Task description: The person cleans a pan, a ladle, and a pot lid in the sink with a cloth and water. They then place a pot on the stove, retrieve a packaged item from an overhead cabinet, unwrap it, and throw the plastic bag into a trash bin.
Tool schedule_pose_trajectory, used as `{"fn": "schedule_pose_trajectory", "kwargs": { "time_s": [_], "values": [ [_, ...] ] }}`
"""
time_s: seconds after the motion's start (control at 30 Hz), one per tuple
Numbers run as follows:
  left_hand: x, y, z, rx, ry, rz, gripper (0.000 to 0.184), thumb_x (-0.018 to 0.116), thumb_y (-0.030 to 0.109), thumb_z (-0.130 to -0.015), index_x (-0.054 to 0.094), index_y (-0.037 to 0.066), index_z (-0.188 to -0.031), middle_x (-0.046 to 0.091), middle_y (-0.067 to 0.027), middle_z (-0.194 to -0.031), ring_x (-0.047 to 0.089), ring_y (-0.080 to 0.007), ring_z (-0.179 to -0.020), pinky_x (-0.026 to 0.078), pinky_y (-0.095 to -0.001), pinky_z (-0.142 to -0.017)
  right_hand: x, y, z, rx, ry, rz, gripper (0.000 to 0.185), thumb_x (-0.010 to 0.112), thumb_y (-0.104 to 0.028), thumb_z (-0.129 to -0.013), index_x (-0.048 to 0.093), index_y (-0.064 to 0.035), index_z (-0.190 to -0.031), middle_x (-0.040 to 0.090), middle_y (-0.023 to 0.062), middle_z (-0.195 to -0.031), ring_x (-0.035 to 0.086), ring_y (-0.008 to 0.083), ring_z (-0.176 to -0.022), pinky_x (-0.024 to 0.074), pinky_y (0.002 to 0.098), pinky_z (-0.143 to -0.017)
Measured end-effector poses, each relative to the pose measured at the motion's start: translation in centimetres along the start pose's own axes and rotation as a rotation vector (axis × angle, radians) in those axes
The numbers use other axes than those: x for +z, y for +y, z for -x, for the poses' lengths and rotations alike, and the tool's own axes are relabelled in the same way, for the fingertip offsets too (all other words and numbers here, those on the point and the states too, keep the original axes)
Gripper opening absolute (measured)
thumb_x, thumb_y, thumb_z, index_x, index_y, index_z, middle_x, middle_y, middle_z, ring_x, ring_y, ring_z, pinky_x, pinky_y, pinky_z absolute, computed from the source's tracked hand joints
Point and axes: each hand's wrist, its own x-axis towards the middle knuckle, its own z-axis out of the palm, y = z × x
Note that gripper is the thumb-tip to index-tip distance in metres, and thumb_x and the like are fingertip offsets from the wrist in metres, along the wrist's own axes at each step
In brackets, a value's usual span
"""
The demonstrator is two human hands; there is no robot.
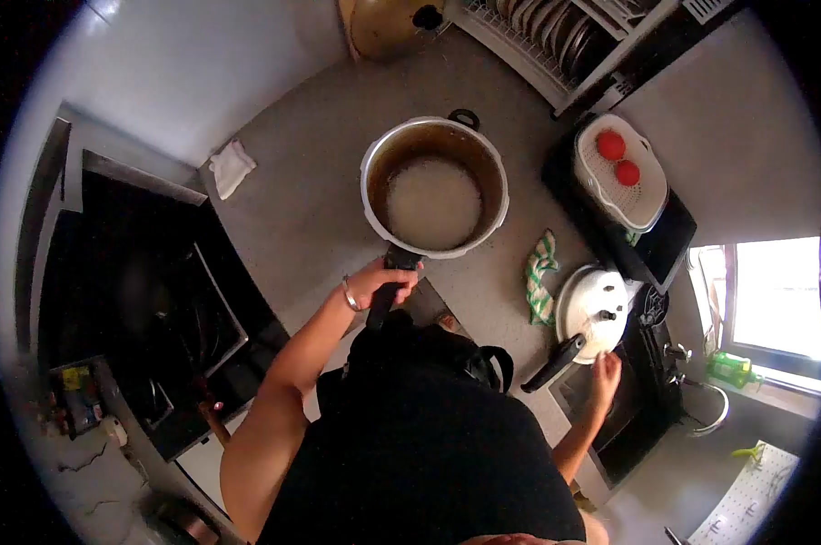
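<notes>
To the left of my left hand I have a white cloth (pixel 232 167) on the counter (pixel 311 154). My left hand (pixel 388 283) is wrapped round the long black handle (pixel 382 304) of the pressure cooker pot (pixel 489 168), which sits upright just beyond it. For a steady hold I would want the palm well round that handle and the wrist straight, with the pot's base flat on the counter; any push or lift here should be slow and level, since the pot is open and a tilt could slop what is inside. Within, a pale, whitish mass (pixel 435 207) covers the bottom, probably rice in water, well below the rim; the inner wall looks brownish. A small black side handle (pixel 464 118) stands out on the far side.

Farther right, beyond my right hand, a green-and-white cloth (pixel 540 280) lies beside the round lid (pixel 581 300). The lid's black handle (pixel 556 363) points back toward my body. My right hand (pixel 608 371) has its fingers bunched at the lid's near edge; I cannot tell whether they pinch it or only rest there. A light touch would suit, as the lid lies close to the sink (pixel 624 440). Well beyond that hand, a white perforated basket (pixel 635 205) holds two red tomatoes (pixel 611 144), apparently whole.
</notes>
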Motion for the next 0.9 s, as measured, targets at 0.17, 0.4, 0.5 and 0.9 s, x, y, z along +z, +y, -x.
{"fn": "schedule_pose_trajectory", "kwargs": {
  "time_s": [0.17, 0.4, 0.5, 0.9],
  "values": [
    [2.1, -0.4, -0.4, 0.083, 0.121, -0.182, 0.014, 0.062, 0.017, -0.085, 0.055, 0.005, -0.084, 0.048, 0.0005, -0.057, 0.041, -0.0062, -0.042, 0.033, -0.0216, -0.038, 4.9, 3.7, 6.9, 0.322, 0.127, 0.196, 0.073, 0.079, -0.037, -0.07, 0.043, 0.0045, -0.117, 0.048, 0.0114, -0.098, 0.05, 0.0167, -0.078, 0.0453, 0.0285, -0.069],
    [6.2, -3.4, 1.7, 0.23, 0.342, -0.551, 0.023, 0.066, 0.016, -0.082, 0.048, 0.003, -0.089, 0.047, 0.0002, -0.055, 0.043, -0.0074, -0.04, 0.037, -0.0244, -0.036, 9.2, 5.9, 7.2, 0.193, 0.24, -0.051, 0.039, 0.07, -0.009, -0.07, 0.046, 0.0006, -0.099, 0.054, 0.0103, -0.084, 0.053, 0.0169, -0.068, 0.046, 0.0292, -0.067],
    [7.2, -5.1, 3.9, 0.27, 0.413, -0.642, 0.027, 0.065, 0.016, -0.083, 0.048, 0.002, -0.097, 0.047, 0.0, -0.055, 0.044, -0.0076, -0.04, 0.037, -0.024, -0.035, 8.6, 4.5, 7.4, 0.444, 0.102, -0.368, 0.027, 0.07, -0.012, -0.071, 0.05, -0.0028, -0.087, 0.053, 0.0051, -0.07, 0.052, 0.0155, -0.056, 0.0439, 0.028, -0.054],
    [12.9, -10.2, 11.7, 0.406, 0.595, -0.64, 0.022, 0.062, 0.016, -0.085, 0.048, 0.0, -0.09, 0.051, -0.0022, -0.059, 0.046, -0.0083, -0.041, 0.038, -0.0239, -0.036, 0.7, 3.3, 9.3, 0.253, 0.05, -0.092, 0.031, 0.056, -0.007, -0.071, 0.051, 0.0048, -0.098, 0.046, 0.0044, -0.06, 0.041, 0.0131, -0.041, 0.0371, 0.0281, -0.039]
  ]
}}
